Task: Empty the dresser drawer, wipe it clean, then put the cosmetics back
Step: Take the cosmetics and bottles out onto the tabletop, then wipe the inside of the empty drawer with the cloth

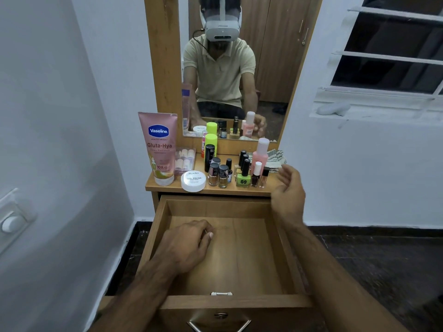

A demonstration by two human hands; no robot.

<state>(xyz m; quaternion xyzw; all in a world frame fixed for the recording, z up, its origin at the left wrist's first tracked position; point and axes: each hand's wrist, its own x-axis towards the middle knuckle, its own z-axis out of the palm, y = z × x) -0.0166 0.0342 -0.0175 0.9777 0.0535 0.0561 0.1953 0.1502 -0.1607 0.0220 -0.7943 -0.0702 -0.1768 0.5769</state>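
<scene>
Nearest the camera, at the bottom centre of the frame, the drawer [165, 238] stands pulled fully out, its front edge and metal handle [220, 323] lowest in view. Its wooden floor shows bare apart from the left hand [188, 243], which lies inside it toward the left, palm down, fingers curled with thumb and forefinger brought together near a faint thin mark on the wood; whether anything is pinched between them is too small to tell. The right hand [288, 188] hangs above the drawer's right rear corner, at the right edge of the tabletop [266, 185], fingers relaxed and spread, holding nothing.

Just beyond that hand, a striped cloth [275, 158] lies crumpled at the tabletop's right rear. The cosmetics stand on the tabletop in the centre of the frame: a tall pink Vaseline tube [159, 148] at the left, a clear pack of small items [185, 160] behind it, a round white nail polish remover tub [193, 180] at the front, a neon yellow-capped bottle [211, 143] at the back, a cluster of small nail polish bottles [220, 174], a green polish bottle [243, 178], and a pink bottle with a pale cap [260, 153]. Above, the mirror [268, 68] reflects a seated person wearing a headset.
</scene>
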